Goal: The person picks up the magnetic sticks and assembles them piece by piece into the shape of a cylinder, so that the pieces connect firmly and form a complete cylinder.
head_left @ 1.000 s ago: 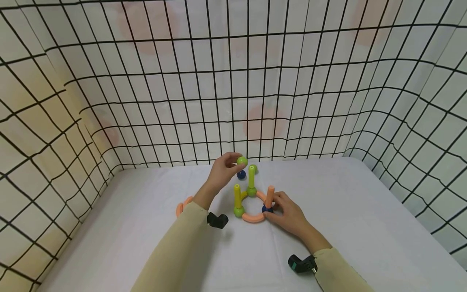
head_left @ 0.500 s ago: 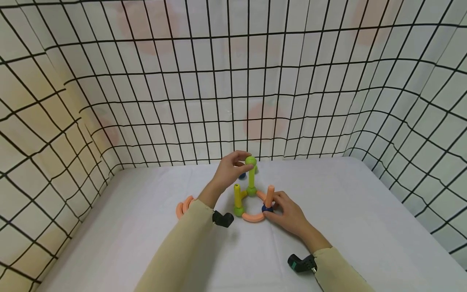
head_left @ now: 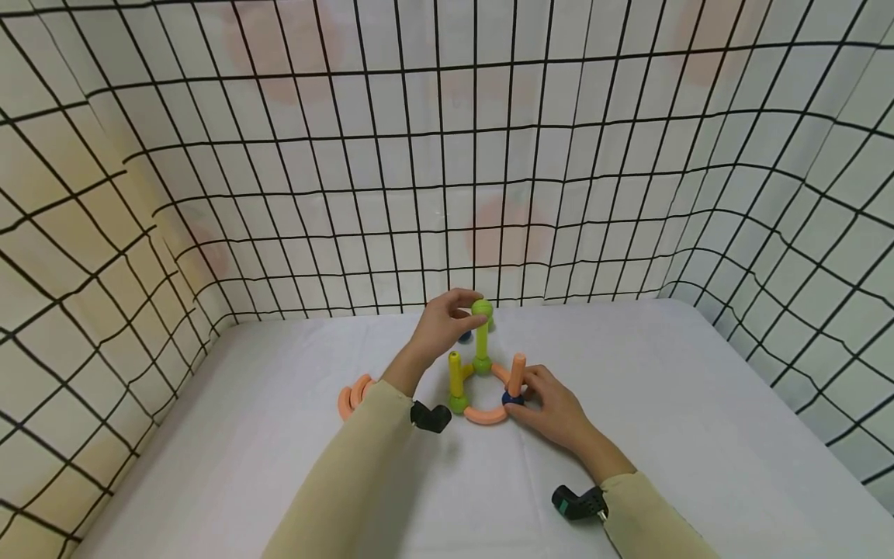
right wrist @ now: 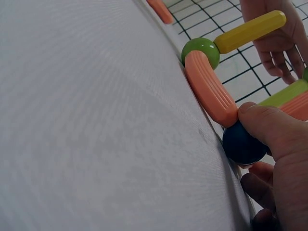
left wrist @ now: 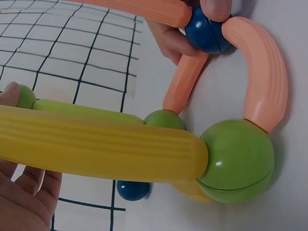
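My left hand (head_left: 441, 324) pinches a green ball (head_left: 482, 309) between thumb and fingers, right at the top of an upright light-green rod (head_left: 482, 341). That rod rises from the far green ball (head_left: 482, 364) of a ring built of balls and curved rods. At the ring's right side, my right hand (head_left: 555, 409) grips a dark blue ball (left wrist: 208, 31), which carries an upright orange rod (head_left: 517, 374). A yellow rod (head_left: 456, 376) stands on the near-left green ball (left wrist: 236, 161). A curved orange rod (head_left: 486, 416) joins this ball to the blue one along the front.
Loose curved orange rods (head_left: 355, 394) lie on the white table left of the ring, partly behind the left sleeve. Another blue ball (head_left: 465, 336) sits behind the ring, partly hidden by the left hand. A black wire grid (head_left: 447, 194) encloses the table's back and sides.
My left hand has carried the green ball rightward from beside the light-green rod onto its top, and barely moves over the last half second. My right hand stays on the blue ball.
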`<state>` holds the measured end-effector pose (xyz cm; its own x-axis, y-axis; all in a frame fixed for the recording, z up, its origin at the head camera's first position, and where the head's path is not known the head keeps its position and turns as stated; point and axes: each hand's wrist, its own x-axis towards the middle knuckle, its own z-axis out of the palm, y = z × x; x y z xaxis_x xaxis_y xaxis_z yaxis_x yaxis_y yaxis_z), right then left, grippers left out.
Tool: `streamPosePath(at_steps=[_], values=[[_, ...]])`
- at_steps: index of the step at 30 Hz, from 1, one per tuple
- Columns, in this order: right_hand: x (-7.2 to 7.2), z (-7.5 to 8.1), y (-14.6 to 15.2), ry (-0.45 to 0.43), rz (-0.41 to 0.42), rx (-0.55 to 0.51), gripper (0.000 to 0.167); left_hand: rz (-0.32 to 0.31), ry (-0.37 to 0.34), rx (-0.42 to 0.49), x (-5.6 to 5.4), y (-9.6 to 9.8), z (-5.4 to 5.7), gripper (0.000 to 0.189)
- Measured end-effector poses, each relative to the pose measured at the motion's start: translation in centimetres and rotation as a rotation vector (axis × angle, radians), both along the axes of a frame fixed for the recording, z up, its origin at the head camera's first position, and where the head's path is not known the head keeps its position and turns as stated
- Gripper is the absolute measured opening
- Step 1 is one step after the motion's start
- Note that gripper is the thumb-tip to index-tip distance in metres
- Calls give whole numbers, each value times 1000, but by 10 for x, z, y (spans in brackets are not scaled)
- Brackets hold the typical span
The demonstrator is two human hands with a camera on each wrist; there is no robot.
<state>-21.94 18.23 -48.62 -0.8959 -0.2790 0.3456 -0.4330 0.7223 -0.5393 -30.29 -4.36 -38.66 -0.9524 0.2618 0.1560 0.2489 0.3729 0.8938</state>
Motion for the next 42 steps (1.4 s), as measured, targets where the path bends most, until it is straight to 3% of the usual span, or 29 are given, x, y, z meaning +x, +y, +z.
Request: streamPosePath(at_steps=[24, 36, 42], values=[[0, 1, 0, -12, -9, -8, 43, -13, -52, 38, -2, -2, -7, 45], [2, 3, 0, -54, 0, -26, 43, -15, -71, 61, -1, -10, -21, 47], [2, 2, 0, -34, 1, -21, 45, 5, -97, 94, -4, -17, -32, 47]])
